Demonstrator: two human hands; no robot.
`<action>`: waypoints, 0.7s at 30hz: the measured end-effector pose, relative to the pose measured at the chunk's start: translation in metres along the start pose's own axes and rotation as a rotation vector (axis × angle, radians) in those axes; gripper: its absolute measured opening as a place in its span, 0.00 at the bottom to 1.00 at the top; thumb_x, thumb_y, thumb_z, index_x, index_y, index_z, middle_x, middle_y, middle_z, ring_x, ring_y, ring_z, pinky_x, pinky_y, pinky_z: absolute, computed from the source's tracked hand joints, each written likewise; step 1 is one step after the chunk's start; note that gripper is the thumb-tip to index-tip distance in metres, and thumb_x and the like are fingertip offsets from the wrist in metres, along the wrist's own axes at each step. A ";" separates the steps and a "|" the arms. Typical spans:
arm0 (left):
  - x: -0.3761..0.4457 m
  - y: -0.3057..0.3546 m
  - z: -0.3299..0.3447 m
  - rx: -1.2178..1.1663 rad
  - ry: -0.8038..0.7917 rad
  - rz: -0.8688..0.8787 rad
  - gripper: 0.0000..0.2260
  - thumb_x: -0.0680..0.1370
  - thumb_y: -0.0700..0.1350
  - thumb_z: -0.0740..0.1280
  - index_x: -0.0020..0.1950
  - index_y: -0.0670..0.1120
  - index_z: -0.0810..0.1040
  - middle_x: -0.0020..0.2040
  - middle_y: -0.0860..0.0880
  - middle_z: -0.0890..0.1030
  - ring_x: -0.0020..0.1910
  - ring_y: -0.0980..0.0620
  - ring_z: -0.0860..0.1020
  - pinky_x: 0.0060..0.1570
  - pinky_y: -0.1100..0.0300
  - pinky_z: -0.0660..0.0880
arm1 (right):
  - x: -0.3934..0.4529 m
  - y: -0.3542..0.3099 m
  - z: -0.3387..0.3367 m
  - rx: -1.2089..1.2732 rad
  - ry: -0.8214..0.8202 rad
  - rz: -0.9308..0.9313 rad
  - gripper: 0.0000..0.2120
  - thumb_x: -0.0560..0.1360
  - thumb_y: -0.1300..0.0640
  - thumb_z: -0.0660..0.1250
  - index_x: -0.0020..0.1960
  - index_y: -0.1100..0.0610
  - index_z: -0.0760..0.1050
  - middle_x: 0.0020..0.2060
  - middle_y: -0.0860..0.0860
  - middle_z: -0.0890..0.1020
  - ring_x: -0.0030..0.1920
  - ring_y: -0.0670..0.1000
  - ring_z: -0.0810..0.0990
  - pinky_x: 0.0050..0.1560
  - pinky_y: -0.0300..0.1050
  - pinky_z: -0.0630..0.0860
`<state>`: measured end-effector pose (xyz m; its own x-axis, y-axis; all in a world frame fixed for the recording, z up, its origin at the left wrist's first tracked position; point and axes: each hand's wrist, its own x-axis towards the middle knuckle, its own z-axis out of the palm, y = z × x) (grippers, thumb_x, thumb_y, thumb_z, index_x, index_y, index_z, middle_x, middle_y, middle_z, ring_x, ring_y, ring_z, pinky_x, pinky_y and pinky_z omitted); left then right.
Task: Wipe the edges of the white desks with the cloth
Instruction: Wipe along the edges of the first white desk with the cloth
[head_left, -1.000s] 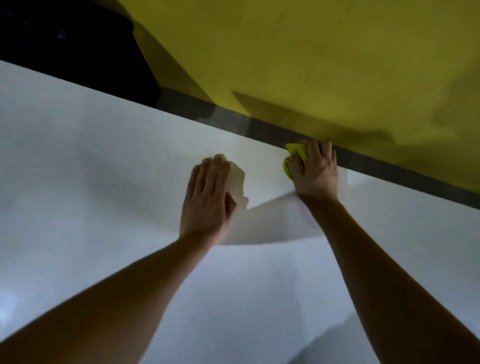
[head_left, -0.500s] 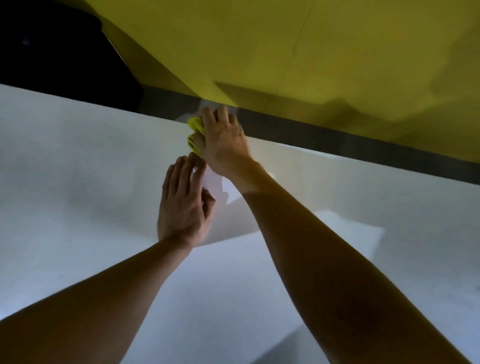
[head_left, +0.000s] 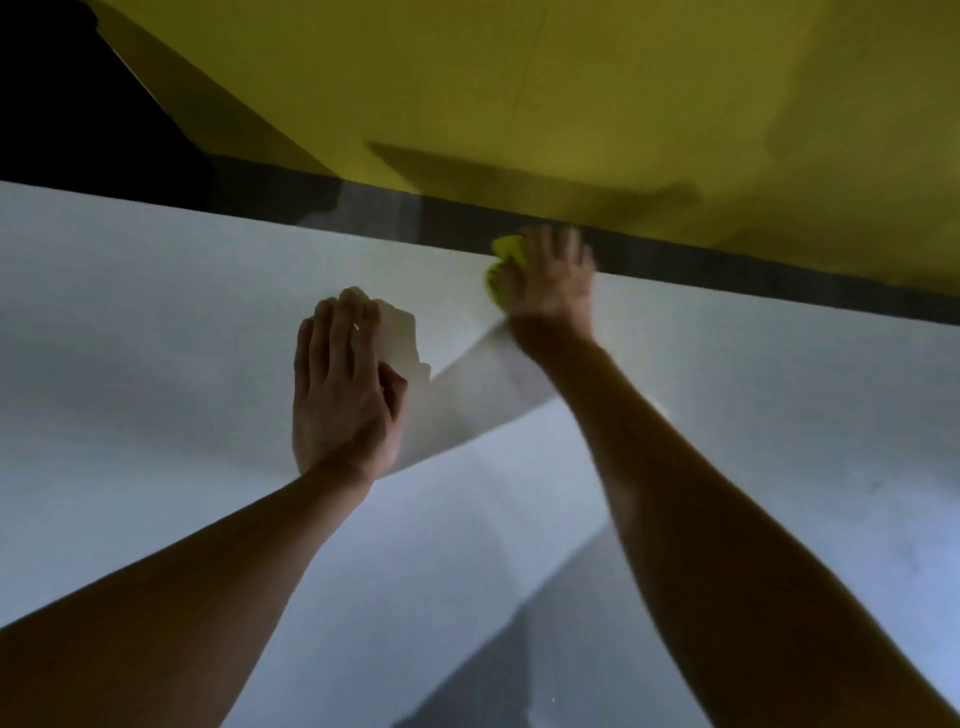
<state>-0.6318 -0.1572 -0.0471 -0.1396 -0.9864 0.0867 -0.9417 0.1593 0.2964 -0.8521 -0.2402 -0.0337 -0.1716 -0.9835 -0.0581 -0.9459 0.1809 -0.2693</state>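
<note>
The fingers (head_left: 558, 249) of the right hand (head_left: 550, 283) are curling over a yellow cloth (head_left: 506, 260), pressing it against the far edge of the white surface (head_left: 156, 312). The left hand (head_left: 340, 384) is lying flat, fingers straight. Wiping seems mid-way; how much edge remains is unclear.

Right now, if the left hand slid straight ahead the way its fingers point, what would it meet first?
Only bare white desk lies ahead of the left hand until the far edge, then the dark strip beyond; depth there is unclear. The cloth sits off to its right.
</note>
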 end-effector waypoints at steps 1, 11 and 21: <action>0.000 0.000 -0.001 -0.002 -0.002 0.001 0.28 0.82 0.44 0.60 0.82 0.39 0.60 0.82 0.38 0.60 0.82 0.36 0.58 0.83 0.46 0.51 | 0.003 -0.027 0.008 0.010 -0.024 -0.048 0.21 0.79 0.43 0.55 0.65 0.53 0.71 0.61 0.56 0.73 0.59 0.56 0.70 0.60 0.50 0.68; -0.001 -0.005 0.003 -0.015 0.043 0.039 0.26 0.83 0.42 0.59 0.81 0.38 0.63 0.81 0.36 0.63 0.81 0.35 0.60 0.82 0.43 0.54 | 0.002 -0.040 0.005 0.123 -0.064 -0.184 0.20 0.79 0.44 0.61 0.67 0.53 0.69 0.62 0.55 0.72 0.59 0.55 0.72 0.61 0.51 0.70; -0.001 -0.002 0.004 -0.026 0.024 0.014 0.27 0.83 0.43 0.59 0.82 0.38 0.61 0.82 0.36 0.60 0.82 0.35 0.58 0.81 0.41 0.55 | -0.008 0.040 -0.026 0.073 0.041 0.137 0.23 0.79 0.43 0.54 0.65 0.58 0.71 0.61 0.60 0.72 0.58 0.60 0.71 0.59 0.52 0.67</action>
<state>-0.6310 -0.1571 -0.0517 -0.1451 -0.9829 0.1136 -0.9312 0.1745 0.3199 -0.8959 -0.2256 -0.0194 -0.3098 -0.9489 -0.0598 -0.8907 0.3117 -0.3310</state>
